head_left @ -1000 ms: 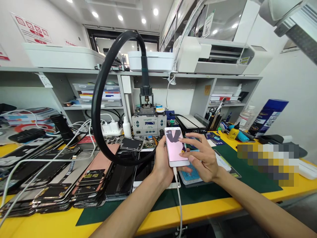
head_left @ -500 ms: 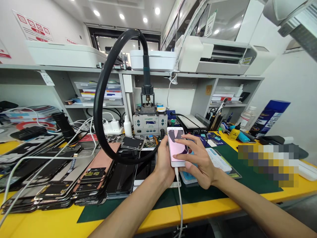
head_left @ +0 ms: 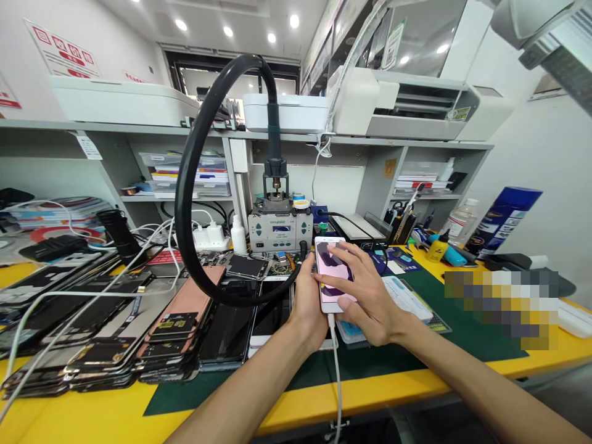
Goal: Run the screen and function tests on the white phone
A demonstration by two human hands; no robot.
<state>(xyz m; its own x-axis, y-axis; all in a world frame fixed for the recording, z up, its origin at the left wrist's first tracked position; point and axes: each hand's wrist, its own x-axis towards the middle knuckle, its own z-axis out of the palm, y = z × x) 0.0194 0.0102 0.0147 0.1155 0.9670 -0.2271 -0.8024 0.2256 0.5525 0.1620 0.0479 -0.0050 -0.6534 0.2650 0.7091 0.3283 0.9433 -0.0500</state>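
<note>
A white smartphone (head_left: 326,302) with a lit pink and dark screen is held upright above the bench. My left hand (head_left: 309,308) is wrapped round its left side and back. A white charging cable (head_left: 337,376) runs from the phone's bottom edge down past the bench front. Over the screen is my right hand (head_left: 370,296), its fingers spread and the fingertips at the glass; whether each one touches I cannot tell. Behind the hands, a blue-lidded case (head_left: 350,333) lies partly hidden on the green mat (head_left: 462,327).
Stacked phone screens and frames (head_left: 171,333) cover the left of the bench. A thick black hose (head_left: 182,185) arches from the hot air station (head_left: 280,231). To the right are a yellow bottle (head_left: 437,248) and a blue box (head_left: 504,219). White cables (head_left: 111,287) cross the stacks.
My right hand has moved left across the screen, its fingers still spread and now covering more of it. The phone has shifted slightly right in my left hand's hold.
</note>
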